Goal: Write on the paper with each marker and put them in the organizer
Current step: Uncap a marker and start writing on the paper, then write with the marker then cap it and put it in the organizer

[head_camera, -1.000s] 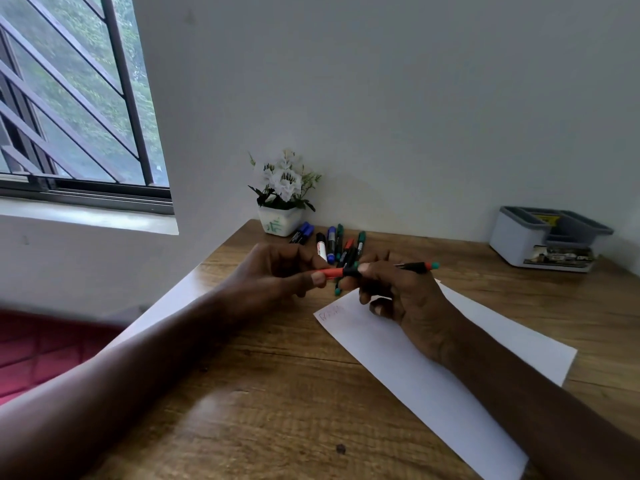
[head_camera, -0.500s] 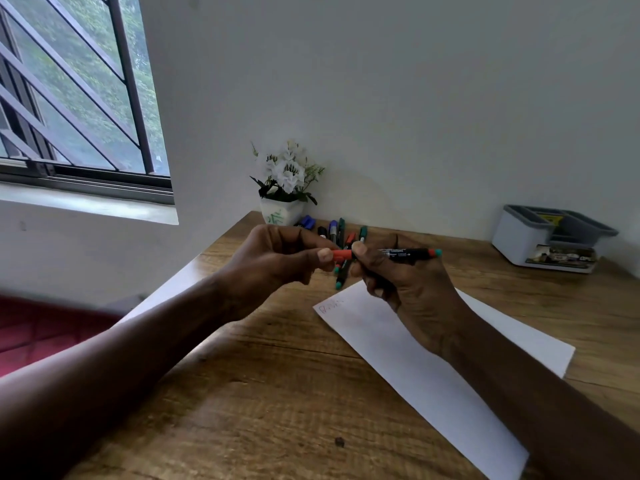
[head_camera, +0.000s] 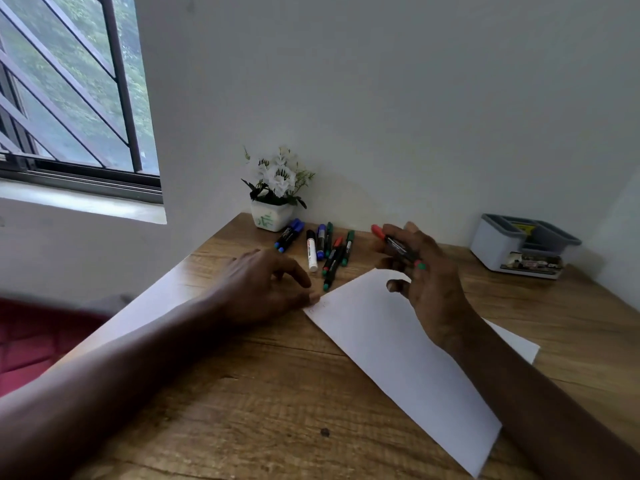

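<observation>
The right hand [head_camera: 427,275] curls round a red-capped black marker [head_camera: 394,243] above the far edge of the white paper sheet [head_camera: 398,358]; the left hand [head_camera: 266,285] lies open, fingertips on the sheet's left corner. Capping looks done, so next the marker wants carrying far right to the grey plastic organizer [head_camera: 519,245]. Half a second ago both hands met at the cap.

Single head view — looks forward-down, close over desk [head_camera: 242,393].

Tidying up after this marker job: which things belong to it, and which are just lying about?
Job: paper, loose markers, held markers in the right hand, organizer.
Lying about: flower pot.
</observation>
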